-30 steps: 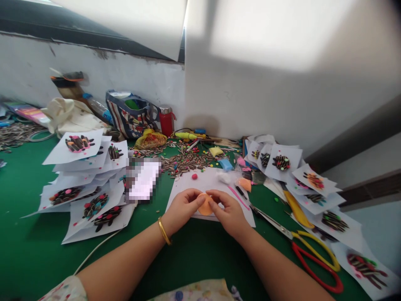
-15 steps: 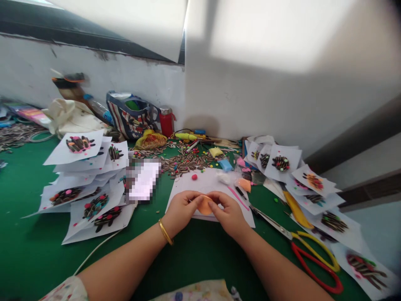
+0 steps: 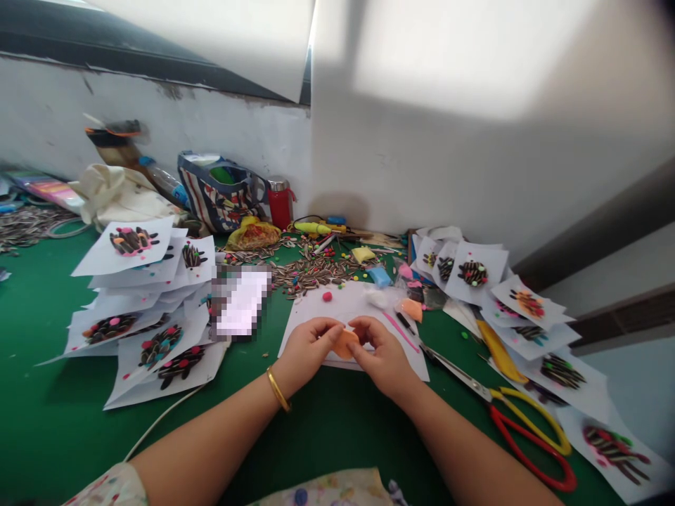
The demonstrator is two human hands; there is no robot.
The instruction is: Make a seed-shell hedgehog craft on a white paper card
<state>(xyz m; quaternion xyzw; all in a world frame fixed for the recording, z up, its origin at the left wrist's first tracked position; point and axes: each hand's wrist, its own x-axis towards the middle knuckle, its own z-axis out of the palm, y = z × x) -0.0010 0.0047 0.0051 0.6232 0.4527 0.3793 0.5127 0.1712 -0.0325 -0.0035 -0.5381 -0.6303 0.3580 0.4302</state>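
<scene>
Left hand [image 3: 306, 350] and right hand [image 3: 387, 358] pinch clay [image 3: 345, 344] from both sides, likely steadying it. Paper [image 3: 306, 307] lies beneath.

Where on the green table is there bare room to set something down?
The green table is bare left of the card stack and between the forearms, short of the white sheet. Crowded: the back, with seeds and colored packets; the right, with scissors and more cards.

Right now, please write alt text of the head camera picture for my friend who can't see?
A person's left hand and right hand pinch a rounded orange piece above a white sheet on a green table. Striped seeds lie behind, decorated papers flank both sides, and scissors rest at the right.
</scene>
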